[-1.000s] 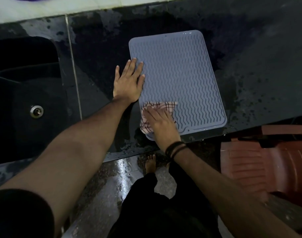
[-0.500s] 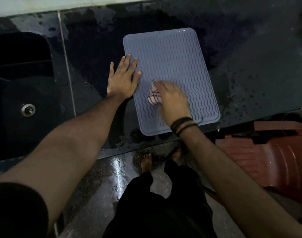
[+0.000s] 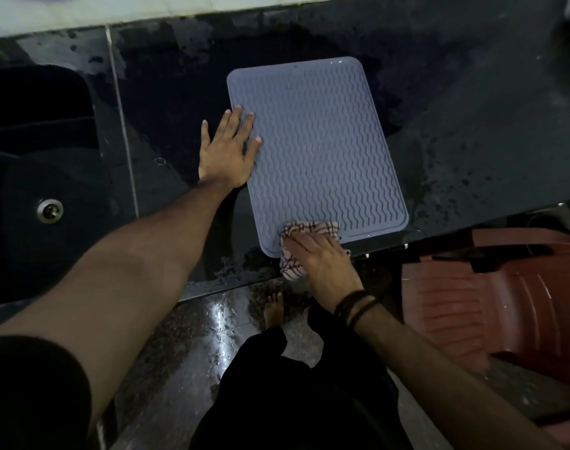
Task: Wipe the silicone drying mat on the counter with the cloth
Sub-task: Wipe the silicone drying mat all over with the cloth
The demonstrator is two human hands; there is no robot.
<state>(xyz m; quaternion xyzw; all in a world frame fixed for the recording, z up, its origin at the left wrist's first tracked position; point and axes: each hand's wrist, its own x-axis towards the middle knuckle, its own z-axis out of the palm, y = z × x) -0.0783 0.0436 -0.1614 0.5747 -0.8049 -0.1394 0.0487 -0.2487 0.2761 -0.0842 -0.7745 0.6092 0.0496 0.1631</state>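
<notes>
Mat (image 3: 316, 151) lies flat on the dark wet bench (image 3: 471, 131), right of the sink (image 3: 33, 177). Left hand (image 3: 226, 151) is flat with straight fingers (image 3: 244, 125) on the mat's left edge. Right hand (image 3: 322, 258) presses the cloth (image 3: 309, 230) on the mat's near edge, fingers straight on it; part of the cloth hangs off the mat. Red chair (image 3: 504, 300) stands at the right.

Black short sleeve (image 3: 33, 394), black wristbands (image 3: 355, 305), black trousers (image 3: 293, 401), bare feet (image 3: 273, 308).
</notes>
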